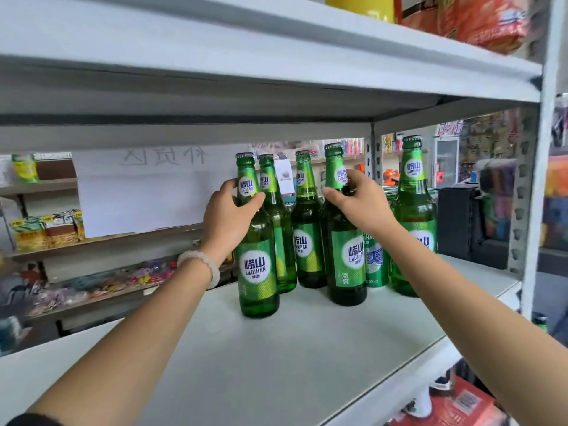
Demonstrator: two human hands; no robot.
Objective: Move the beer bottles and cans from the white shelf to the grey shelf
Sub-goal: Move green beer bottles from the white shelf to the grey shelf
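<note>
Inspector: Where do the bottles stand?

Clerk: Upright on the shelf point(307, 348). The left hand point(229, 215) closes round the neck of the front-left bottle point(257, 272); the right hand point(364, 204) wraps the neck of the next bottle point(345, 256) at three o'clock.

Inspector: Clearance?

Clerk: Both lift straight up; a can point(375, 265) sits just behind.

Even daylight is filling the scene, brightening the pale shelf board point(307, 348) without hard shadows. Soft glare is glinting on the green beer bottles point(307, 222) standing on it. Behind the bottles, the store background is blurring into smeared colour. Toward the frame edges, the shelf post point(545, 149) is bending with wide-angle distortion.
</note>
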